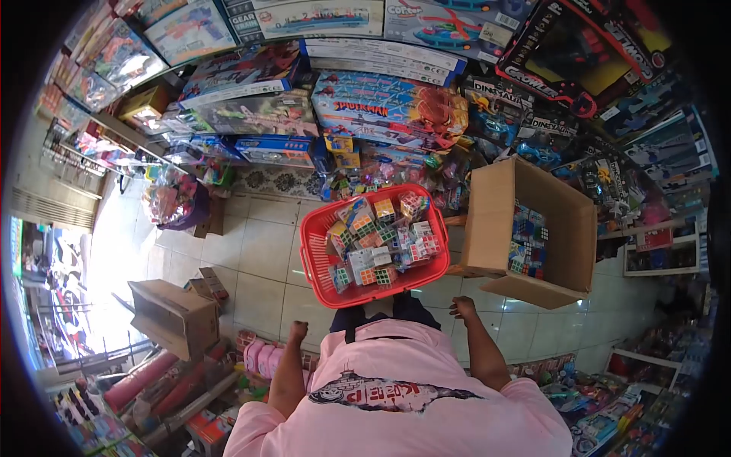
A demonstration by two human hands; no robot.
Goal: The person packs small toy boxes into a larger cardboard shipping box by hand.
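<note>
While hanging empty below a red basket [314,251] of boxed puzzle cubes [381,240]: left hand [298,330] clenched, right hand [461,308] loosely curled, near an open cardboard box [491,221].

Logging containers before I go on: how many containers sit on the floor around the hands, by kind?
Red plastic basket, filled with boxed puzzle cubes: 1
Open cardboard box with cubes inside, by the right hand: 1
Cardboard box lying on its side, beyond the left hand: 1
Total: 3
</note>
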